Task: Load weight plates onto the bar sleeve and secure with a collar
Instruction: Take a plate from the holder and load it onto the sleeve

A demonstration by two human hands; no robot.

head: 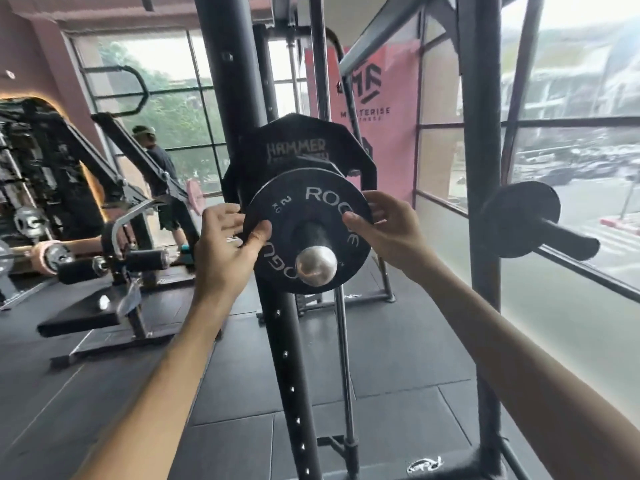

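Grey daylight came through tall black-framed windows [571,133] behind a gym rack, over a floor [398,393] of dark rubber tiles. At the centre hung a small plate [285,209], a flat matte black disc with raised white lettering, threaded on the bar sleeve [316,266]. The sleeve's rounded, polished steel end stood out in front of the small plate and covered part of its lower lettering. Directly behind the small plate sat a larger plate [298,147], many-sided and black; only its top word, "HAMMER", could be read, the line below being hidden.

Both hands gripped the small plate by its rim. The left hand [228,244] pinched the left edge, thumb on the face, and its fingers were hidden behind the disc. The right hand [384,230] held the right edge, thumb across the "ROGUE" lettering and fingers curled around the rim.

Behind the small plate rose a black rack upright [228,81]. Up and to the right hung a pink banner [381,98] whose text was blurred and partly blocked. Far right of the small plate, another dark disc [519,220] on a peg was too smeared to read. To the left a person [156,161] stood in the distance.
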